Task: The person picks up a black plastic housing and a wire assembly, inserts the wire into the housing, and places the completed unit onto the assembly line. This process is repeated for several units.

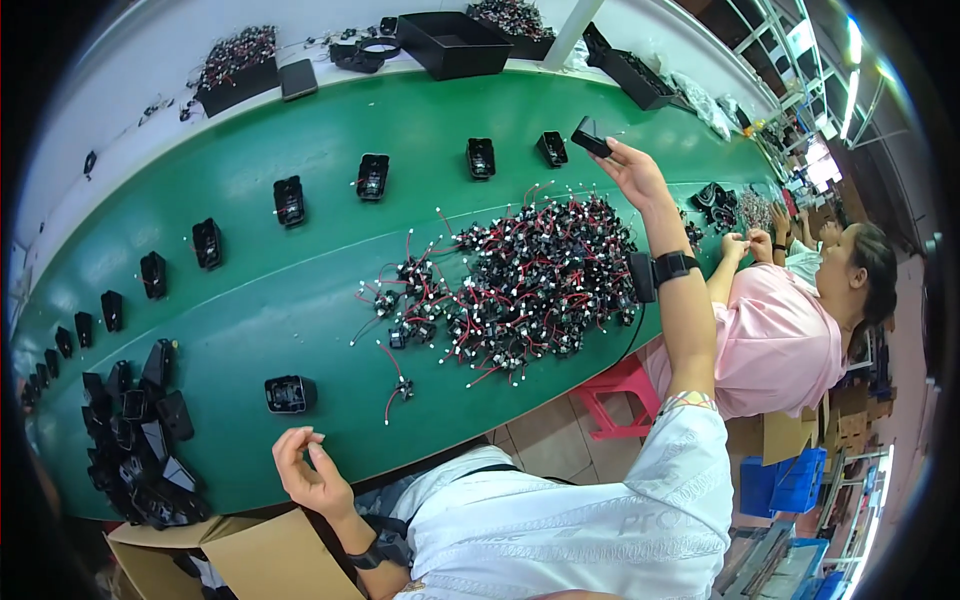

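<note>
Black, angular housing (pixel 592 138) in my right fingers (pixel 620 153).
I grasp its right end; the box-like body juts left beyond them, above the green tabletop (pixel 330 130). My left fingers (pixel 290 455) curl loosely, released.

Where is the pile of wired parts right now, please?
In the head view, the pile lies on the green table, just right of centre, below and left of the right hand.

Bright; tube lights (pixel 855 42) glare upper right (edges warped).
</note>
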Action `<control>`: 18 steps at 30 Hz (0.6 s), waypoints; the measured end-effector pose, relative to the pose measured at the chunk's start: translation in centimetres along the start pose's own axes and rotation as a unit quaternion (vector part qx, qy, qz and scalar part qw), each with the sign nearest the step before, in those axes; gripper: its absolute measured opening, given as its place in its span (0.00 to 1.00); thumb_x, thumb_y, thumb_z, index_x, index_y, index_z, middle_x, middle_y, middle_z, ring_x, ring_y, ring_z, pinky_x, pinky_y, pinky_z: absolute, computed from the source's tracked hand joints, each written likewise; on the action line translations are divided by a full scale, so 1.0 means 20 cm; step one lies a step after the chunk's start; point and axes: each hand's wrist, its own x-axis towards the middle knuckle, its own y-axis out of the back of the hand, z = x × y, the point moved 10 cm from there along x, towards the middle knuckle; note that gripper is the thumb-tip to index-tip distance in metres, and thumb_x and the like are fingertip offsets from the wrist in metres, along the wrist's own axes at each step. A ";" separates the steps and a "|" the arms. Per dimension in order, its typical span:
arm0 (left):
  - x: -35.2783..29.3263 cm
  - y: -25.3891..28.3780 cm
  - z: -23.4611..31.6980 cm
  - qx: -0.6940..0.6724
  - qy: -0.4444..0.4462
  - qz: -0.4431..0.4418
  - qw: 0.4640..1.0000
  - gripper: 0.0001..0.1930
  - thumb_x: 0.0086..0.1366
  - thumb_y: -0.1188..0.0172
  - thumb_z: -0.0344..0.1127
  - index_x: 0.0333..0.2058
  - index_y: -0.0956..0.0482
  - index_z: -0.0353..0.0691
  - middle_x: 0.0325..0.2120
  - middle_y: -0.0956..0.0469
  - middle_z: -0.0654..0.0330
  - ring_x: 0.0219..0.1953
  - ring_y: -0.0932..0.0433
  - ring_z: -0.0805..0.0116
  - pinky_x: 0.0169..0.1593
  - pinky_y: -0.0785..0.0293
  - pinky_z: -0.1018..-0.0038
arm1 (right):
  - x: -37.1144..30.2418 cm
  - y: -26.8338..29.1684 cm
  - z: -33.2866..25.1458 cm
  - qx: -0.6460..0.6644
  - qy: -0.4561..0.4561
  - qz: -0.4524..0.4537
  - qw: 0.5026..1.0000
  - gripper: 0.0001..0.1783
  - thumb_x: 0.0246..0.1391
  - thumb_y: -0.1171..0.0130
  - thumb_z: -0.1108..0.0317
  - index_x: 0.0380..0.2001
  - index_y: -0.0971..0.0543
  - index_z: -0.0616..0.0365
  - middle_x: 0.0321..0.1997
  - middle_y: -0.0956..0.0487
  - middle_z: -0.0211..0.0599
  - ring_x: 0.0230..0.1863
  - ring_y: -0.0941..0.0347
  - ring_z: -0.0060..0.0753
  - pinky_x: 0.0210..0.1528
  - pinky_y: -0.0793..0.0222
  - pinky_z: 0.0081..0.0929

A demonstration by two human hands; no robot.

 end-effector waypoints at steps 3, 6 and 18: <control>0.00 0.01 -0.03 0.012 0.018 0.016 1.000 0.11 0.70 0.49 0.19 0.49 0.24 0.30 0.46 0.25 0.53 0.38 0.26 0.68 0.44 0.26 0.74 | 0.14 0.14 -0.01 -0.152 0.056 0.056 0.985 0.16 0.62 0.34 0.66 0.44 0.17 0.72 0.48 0.17 0.43 0.47 0.19 0.38 0.56 0.23 0.31; -0.01 0.03 -0.06 0.020 0.024 0.024 0.999 0.11 0.70 0.49 0.19 0.49 0.24 0.30 0.45 0.25 0.54 0.38 0.26 0.69 0.44 0.26 0.74 | 0.31 0.27 -0.06 -0.499 0.079 0.139 0.852 0.18 0.60 0.33 0.60 0.39 0.14 0.69 0.41 0.13 0.41 0.42 0.17 0.37 0.49 0.22 0.36; 0.00 0.03 -0.05 0.043 0.015 0.023 0.999 0.11 0.70 0.48 0.18 0.48 0.24 0.30 0.46 0.26 0.54 0.37 0.25 0.71 0.42 0.26 0.77 | 0.39 0.15 0.06 -0.732 0.211 0.045 0.647 0.19 0.48 0.28 0.54 0.40 0.11 0.55 0.49 0.15 0.48 0.49 0.19 0.53 0.57 0.24 0.42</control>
